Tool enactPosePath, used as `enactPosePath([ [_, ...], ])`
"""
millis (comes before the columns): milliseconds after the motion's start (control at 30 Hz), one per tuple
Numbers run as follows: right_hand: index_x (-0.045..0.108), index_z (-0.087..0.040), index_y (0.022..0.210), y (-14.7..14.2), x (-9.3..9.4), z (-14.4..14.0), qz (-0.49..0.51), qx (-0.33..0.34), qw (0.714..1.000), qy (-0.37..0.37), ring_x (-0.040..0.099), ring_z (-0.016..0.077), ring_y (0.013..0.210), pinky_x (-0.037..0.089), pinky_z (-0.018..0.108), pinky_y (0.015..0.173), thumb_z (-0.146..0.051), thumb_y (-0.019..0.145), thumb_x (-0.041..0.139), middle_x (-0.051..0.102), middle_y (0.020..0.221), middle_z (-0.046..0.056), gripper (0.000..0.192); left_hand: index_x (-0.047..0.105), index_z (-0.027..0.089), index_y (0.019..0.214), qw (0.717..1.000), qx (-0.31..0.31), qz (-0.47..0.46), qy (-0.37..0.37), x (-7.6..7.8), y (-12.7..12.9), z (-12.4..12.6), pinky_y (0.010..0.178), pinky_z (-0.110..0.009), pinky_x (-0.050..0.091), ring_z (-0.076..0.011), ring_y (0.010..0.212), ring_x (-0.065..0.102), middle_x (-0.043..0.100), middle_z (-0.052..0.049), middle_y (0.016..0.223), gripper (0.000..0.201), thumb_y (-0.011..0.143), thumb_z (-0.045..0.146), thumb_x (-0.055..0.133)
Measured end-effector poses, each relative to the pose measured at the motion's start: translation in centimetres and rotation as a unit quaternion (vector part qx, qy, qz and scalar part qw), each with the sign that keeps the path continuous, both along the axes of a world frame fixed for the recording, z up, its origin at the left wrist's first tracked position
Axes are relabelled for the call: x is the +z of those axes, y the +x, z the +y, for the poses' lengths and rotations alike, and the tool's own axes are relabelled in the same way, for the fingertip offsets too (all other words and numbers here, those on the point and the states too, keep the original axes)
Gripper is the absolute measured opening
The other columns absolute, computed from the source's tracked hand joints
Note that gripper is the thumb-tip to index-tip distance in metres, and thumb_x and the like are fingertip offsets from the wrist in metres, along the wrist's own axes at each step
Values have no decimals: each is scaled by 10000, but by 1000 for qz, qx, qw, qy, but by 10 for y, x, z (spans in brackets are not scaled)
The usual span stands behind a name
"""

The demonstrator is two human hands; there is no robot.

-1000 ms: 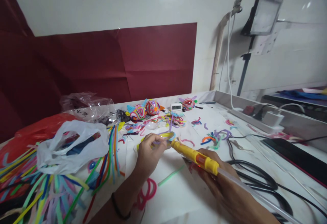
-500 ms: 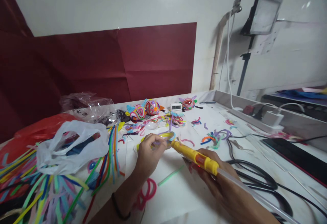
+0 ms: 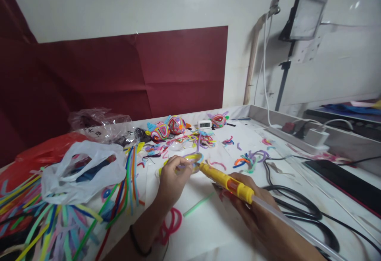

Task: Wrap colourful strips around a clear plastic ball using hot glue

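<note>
Gluing a pipe-cleaner loop at the middle of the bench

My left hand (image 3: pixel 172 179) pinches the small coiled pipe-cleaner piece (image 3: pixel 193 158) closed between fingertips, while my right hand (image 3: pixel 256 213) grips the yellow glue pen (image 3: pixel 228 182), its tip touching the coil. I judge a steady tip and fingers kept clear of the hot nozzle matter most. Loose pipe cleaners (image 3: pixel 59 217) lie toward the left edge, finished figures (image 3: pixel 166 128) at the far edge.
</note>
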State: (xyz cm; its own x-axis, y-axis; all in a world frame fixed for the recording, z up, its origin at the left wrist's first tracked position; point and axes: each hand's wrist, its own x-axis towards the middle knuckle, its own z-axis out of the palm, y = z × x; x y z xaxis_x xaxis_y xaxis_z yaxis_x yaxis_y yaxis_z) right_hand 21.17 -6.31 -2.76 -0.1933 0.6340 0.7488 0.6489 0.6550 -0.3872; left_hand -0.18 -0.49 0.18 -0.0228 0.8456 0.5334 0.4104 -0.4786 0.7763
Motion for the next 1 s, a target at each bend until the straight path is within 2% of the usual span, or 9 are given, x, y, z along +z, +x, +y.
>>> enactPosePath([
  [300, 536, -221, 1077, 1, 0, 3, -39, -1, 999, 38, 636, 148, 527, 441, 234, 470, -279, 955, 437, 670, 767, 11, 167, 615, 196, 692, 1000, 6, 14, -5, -1, 1, 0, 701, -300, 421, -199, 771, 584, 624, -26, 743, 123, 733, 294, 553],
  [567, 520, -238, 1093, 2, -2, 2, 5, 8, 1000, 7, 653, 166, 605, 481, 243, 525, -276, 944, 469, 674, 800, 10, 162, 608, 200, 674, 1000, 9, 16, -1, -1, 1, 0, 696, -298, 422, -189, 739, 570, 603, -16, 716, 126, 734, 300, 561],
  [700, 510, -239, 1117, 3, -6, 4, -8, -2, 1000, -2, 646, 150, 588, 472, 234, 530, -265, 949, 471, 676, 800, -3, 175, 607, 201, 671, 1000, 7, 16, -2, 0, 1, 0, 693, -295, 424, -186, 735, 572, 604, -13, 711, 126, 737, 296, 557],
  [900, 501, -213, 1107, 1, 0, 1, -56, -11, 997, 49, 657, 155, 557, 464, 235, 480, -249, 955, 433, 685, 813, 23, 170, 621, 197, 690, 1000, 9, 21, 1, -1, 1, -1, 705, -302, 442, -196, 761, 592, 631, -24, 737, 110, 734, 276, 558],
  [1000, 493, -216, 1094, 0, 2, -1, -60, -10, 997, 52, 658, 154, 544, 465, 230, 468, -234, 955, 429, 680, 792, 15, 154, 619, 197, 681, 1000, 12, 26, 8, -2, 2, -1, 693, -298, 448, -194, 750, 596, 632, -23, 727, 109, 737, 266, 556],
])
